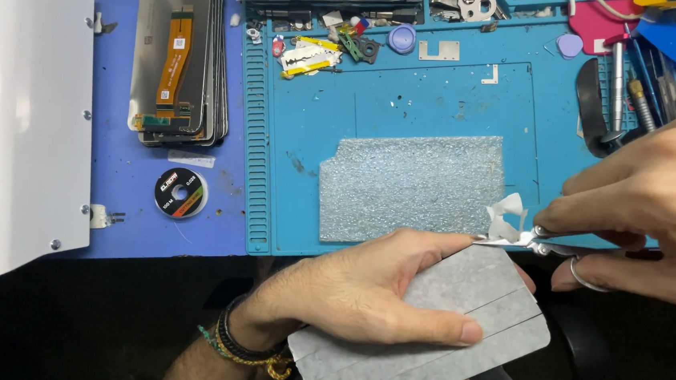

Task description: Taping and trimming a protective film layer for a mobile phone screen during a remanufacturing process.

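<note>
The right hand [659, 199] has its fingers clamped on slim metal tweezers [547, 239], whose tips pinch a curled white film tab [506, 215] at the corner of a flat grey rectangular panel [456, 328] at lower centre. The left hand [362, 292] has its fingers closed over that panel. Peeling seems underway, calling for a steady pull; beyond lies a blue silicone work mat [409, 99] on the surface, with a stack of phone screens [180, 57] at upper left.

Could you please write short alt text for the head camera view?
A left hand holds a grey panel while the right hand works scissors at its top corner, where white film curls up. Behind lie a blue mat, a foam sheet and stacked phone screens.
</note>
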